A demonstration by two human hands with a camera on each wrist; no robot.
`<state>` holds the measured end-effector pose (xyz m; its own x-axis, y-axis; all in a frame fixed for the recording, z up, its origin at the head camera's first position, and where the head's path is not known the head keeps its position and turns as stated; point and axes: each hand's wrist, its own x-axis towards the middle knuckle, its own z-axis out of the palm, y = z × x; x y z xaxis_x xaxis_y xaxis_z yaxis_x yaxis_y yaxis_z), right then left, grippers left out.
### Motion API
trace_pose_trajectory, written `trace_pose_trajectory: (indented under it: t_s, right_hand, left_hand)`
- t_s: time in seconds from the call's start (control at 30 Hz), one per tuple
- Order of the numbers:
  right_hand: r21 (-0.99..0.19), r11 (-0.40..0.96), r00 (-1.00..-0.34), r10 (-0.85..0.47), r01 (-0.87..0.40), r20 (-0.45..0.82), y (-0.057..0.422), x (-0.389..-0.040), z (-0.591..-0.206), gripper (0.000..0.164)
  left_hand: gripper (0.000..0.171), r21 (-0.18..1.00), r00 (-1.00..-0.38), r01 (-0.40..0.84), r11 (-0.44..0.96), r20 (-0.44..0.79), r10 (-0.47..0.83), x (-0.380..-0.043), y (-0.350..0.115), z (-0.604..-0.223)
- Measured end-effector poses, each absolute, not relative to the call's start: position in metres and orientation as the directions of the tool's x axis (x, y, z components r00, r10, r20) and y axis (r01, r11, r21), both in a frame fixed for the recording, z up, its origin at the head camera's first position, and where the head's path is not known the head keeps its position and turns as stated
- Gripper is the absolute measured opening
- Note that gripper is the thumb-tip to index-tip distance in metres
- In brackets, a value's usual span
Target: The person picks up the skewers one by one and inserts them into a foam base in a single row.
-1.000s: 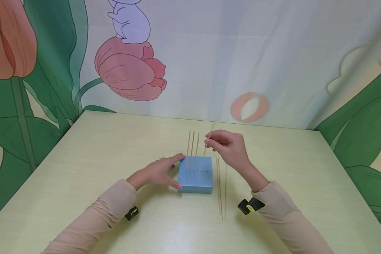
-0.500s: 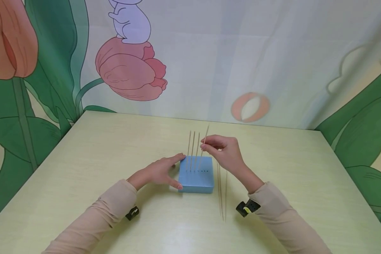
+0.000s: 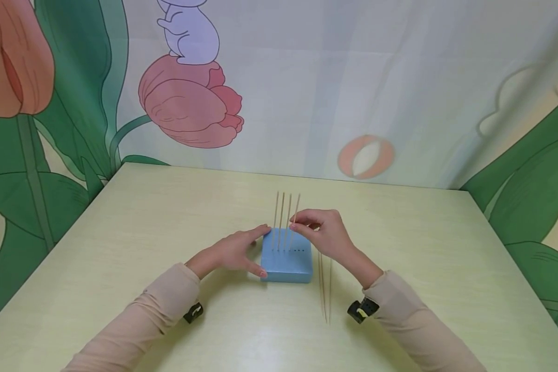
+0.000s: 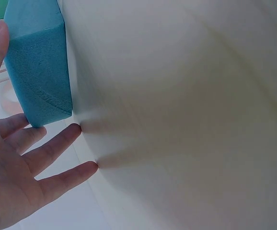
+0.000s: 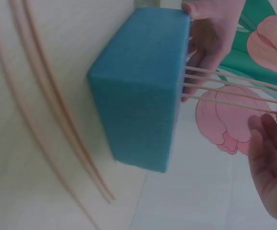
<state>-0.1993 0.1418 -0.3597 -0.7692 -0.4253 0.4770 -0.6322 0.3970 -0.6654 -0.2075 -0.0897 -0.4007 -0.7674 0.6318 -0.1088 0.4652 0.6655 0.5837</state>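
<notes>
On the worktop (image 3: 167, 217), just above the blue block (image 3: 286, 268), the held stick (image 3: 297, 203) points close to upright, long axis nearly vertical, top leaning slightly right in the head view. Lower end meets the block's top face at the fourth spot in the row; depth in the hole, can't tell. Right hand (image 3: 330, 235) pinches it between thumb and fingers partway up, so part sticks out above the grip and part runs down to the block. Left hand (image 3: 234, 250) is splayed, not clenched: thumb at the block's front left, index finger at its back left corner; other fingertips touch the worktop in the left wrist view. Block acts as holder: three standing sticks (image 3: 281, 217) in a row left of the held one, small dark holes (image 3: 299, 250) to its right. Loose sticks (image 3: 323, 289) lie flat right of the block, running front to back.
</notes>
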Motion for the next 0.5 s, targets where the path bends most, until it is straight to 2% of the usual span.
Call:
trace_pose_trajectory:
  t_s: [0.2,0.5]
  right_hand:
    - [-0.708,0.482,-0.832,-0.479,-0.516,0.280,0.158,-0.196,-0.370,0.018]
    - [-0.785,0.514,-0.897,-0.426,-0.345,0.116,0.192,-0.197,-0.391,0.025]
  left_hand:
    - [0.102,0.588,-0.771,0.459,0.666,-0.108,0.628,-0.208,-0.090,-0.401]
    - [0.103,0.595,-0.769,0.455,0.663,-0.113,0.629,-0.206,-0.090,-0.400]
